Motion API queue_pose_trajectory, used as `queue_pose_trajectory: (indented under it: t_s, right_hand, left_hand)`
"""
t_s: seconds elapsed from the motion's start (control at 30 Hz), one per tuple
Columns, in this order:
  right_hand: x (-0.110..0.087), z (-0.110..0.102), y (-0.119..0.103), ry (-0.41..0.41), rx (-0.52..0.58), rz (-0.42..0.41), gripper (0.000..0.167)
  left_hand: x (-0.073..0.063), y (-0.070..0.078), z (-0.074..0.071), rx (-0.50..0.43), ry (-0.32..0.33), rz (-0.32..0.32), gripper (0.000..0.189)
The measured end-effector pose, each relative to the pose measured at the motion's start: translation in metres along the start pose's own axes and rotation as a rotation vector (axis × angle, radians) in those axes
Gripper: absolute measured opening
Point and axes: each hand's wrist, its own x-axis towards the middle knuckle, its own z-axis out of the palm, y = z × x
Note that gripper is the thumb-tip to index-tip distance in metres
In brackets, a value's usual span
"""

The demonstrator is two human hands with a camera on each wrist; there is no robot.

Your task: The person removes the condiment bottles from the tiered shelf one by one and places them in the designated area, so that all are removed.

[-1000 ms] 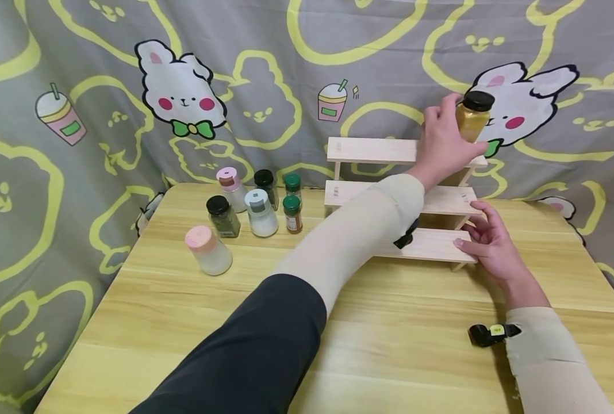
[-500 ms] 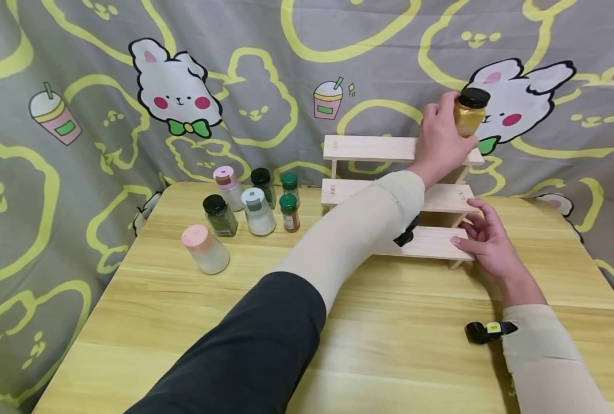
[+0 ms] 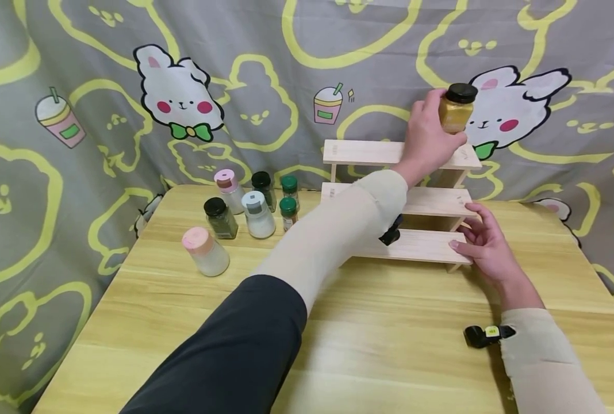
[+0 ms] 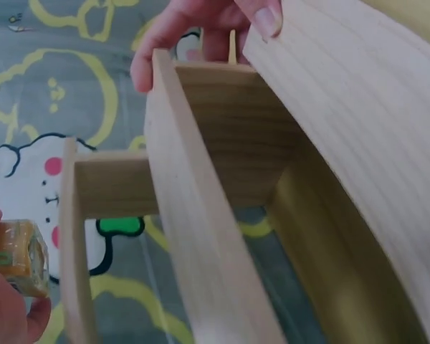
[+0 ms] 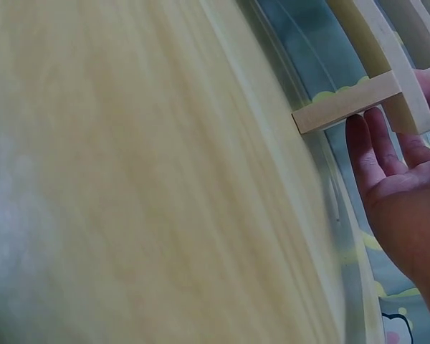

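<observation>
A small glass jar of yellow powder with a black lid (image 3: pixel 457 109) is gripped in my left hand (image 3: pixel 428 132), upright close over the right end of the top board of a three-tier wooden display shelf (image 3: pixel 364 152). At the lower edge of the left wrist view, the jar's glass base (image 4: pixel 30 269) shows between the fingers, apart from the boards. My right hand (image 3: pixel 488 244) holds the shelf's right end, with the thumb on the bottom board and a finger at the middle board. In the right wrist view, its fingertips (image 5: pixel 355 132) touch the side support.
On the table (image 3: pixel 146 322) left of the shelf stand several seasoning jars, including a pink-lidded shaker (image 3: pixel 206 251), a black-lidded jar of green herbs (image 3: pixel 221 218), a white-lidded shaker (image 3: pixel 258 215) and a green-lidded bottle (image 3: pixel 288 211). A patterned curtain (image 3: pixel 265 34) hangs right behind the shelf.
My left hand has shifted the yellow jar slightly left and up over the top board. My right hand keeps its hold on the shelf's end.
</observation>
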Motion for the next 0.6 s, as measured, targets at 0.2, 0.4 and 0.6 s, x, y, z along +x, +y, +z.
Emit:
queue_pose_trajectory:
  t_s: [0.2,0.4,0.6]
  right_hand:
    - [-0.001,0.003,-0.001,0.0,-0.014,0.014,0.085]
    - [-0.001,0.003,-0.001,0.009,-0.012,0.009,0.086]
    - [-0.002,0.002,0.0,0.001,-0.013,0.012,0.087]
  left_hand:
    - [-0.001,-0.001,-0.021,-0.019,0.045,0.018,0.082]
    - [-0.003,0.002,-0.041,-0.036,0.071,0.024,0.08]
    - [-0.009,0.002,-0.057,-0.088,0.078,0.023,0.083]
